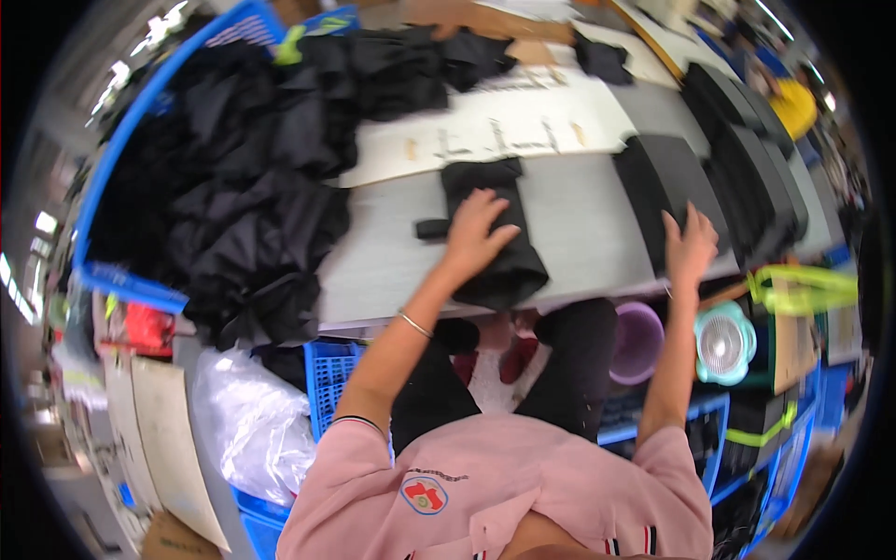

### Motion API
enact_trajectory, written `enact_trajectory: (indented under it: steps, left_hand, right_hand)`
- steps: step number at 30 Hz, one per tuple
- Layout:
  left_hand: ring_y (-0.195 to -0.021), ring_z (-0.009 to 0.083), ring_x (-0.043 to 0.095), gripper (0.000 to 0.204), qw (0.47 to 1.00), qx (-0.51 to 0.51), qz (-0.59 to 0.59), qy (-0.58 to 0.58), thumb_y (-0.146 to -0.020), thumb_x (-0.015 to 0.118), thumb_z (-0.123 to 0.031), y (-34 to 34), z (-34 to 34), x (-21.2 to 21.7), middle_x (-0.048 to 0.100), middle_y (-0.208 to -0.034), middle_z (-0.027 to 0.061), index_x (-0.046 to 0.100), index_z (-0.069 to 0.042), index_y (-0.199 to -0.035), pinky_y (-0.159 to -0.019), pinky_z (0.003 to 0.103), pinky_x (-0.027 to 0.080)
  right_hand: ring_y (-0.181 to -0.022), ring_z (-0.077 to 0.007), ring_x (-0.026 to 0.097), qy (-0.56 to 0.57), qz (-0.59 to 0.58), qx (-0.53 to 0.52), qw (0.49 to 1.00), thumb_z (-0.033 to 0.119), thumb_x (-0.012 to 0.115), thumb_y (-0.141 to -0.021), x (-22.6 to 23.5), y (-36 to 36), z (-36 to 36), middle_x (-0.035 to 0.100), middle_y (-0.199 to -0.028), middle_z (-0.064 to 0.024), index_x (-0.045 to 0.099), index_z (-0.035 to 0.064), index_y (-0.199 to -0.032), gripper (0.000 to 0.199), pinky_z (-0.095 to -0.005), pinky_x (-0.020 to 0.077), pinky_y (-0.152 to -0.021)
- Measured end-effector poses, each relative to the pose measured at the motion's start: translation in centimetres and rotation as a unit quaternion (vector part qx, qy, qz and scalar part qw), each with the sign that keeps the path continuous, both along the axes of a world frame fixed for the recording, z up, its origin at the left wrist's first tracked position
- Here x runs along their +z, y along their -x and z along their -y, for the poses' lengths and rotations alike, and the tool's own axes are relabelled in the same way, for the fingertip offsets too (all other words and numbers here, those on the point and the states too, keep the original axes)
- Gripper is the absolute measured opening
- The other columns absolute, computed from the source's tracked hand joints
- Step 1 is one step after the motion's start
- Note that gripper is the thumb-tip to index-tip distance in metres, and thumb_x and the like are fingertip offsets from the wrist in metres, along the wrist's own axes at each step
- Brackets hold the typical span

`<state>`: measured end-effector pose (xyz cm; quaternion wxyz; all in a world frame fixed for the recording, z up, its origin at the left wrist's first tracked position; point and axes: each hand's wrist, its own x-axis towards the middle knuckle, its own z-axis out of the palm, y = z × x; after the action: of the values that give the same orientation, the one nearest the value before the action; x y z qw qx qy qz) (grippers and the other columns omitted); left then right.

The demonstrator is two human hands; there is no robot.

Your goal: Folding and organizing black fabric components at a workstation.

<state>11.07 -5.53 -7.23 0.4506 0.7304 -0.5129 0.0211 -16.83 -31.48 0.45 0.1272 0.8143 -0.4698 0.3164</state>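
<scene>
A black fabric pouch-like piece (493, 266) lies on the grey table before me, with a short black tab (431, 229) sticking out at its left side. My left hand (479, 233) rests on it, palm down, its fingers and thumb apart. Further right, a flat black padded panel (665, 173) lies lengthwise on the tabletop. My right hand (691, 245) touches the near right part of this panel, fingers stretched and slightly spread. The undersides of both hands are hidden.
A large heap of black fabric (252, 159) fills a blue crate (103, 187) at the left. White board with markings (485, 131) lies behind the pouch. Stacked black panels (756, 187) stand at right. Below the table edge are a purple bucket (637, 345) and a turquoise fan (724, 343).
</scene>
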Motion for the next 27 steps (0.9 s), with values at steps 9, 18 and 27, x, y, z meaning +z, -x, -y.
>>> enact_trajectory:
  steps: [9, 18, 27]
  left_hand:
    - [-0.112, 0.0212, 0.063, 0.025, 0.954, 0.032, -0.223, 0.198, -0.089, 0.070, -0.011, 10.5, -8.1, 7.6, 0.068, -0.118, 0.0111, 0.067, -0.002, -0.113, -0.097, 0.032, 0.048]
    - [-0.120, 0.0163, 0.057, 0.054, 0.762, -0.188, -0.614, 0.081, -0.104, 0.049, -0.044, 16.4, -8.9, 3.2, 0.060, -0.130, 0.0080, 0.055, -0.002, -0.137, -0.099, 0.033, 0.046]
    - [-0.133, 0.0180, 0.044, 0.083, 0.495, -0.286, -0.820, -0.007, -0.089, 0.046, -0.076, 22.6, -5.7, -1.9, 0.050, -0.143, 0.0024, 0.045, -0.015, -0.145, -0.112, 0.039, 0.032]
  right_hand:
    - [-0.094, -0.0321, 0.065, -0.136, 0.087, 0.169, 0.972, 0.032, 0.066, -0.094, -0.6, 4.4, 7.4, 0.066, -0.107, -0.0140, 0.072, 0.0023, -0.105, 0.032, -0.0384, 0.0496, -0.081]
    - [-0.106, -0.0317, 0.062, 0.088, -0.106, 0.200, 0.970, 0.011, 0.056, -0.095, 0.5, 1.3, -12.1, 0.064, -0.117, -0.0118, 0.065, 0.0078, -0.111, 0.019, -0.0389, 0.0532, -0.086]
    - [-0.105, -0.0337, 0.065, -0.283, -0.013, 0.245, 0.927, 0.019, 0.053, -0.100, -1.6, 4.2, -27.5, 0.066, -0.120, -0.0189, 0.059, -0.0032, -0.112, 0.025, -0.0389, 0.0537, -0.084]
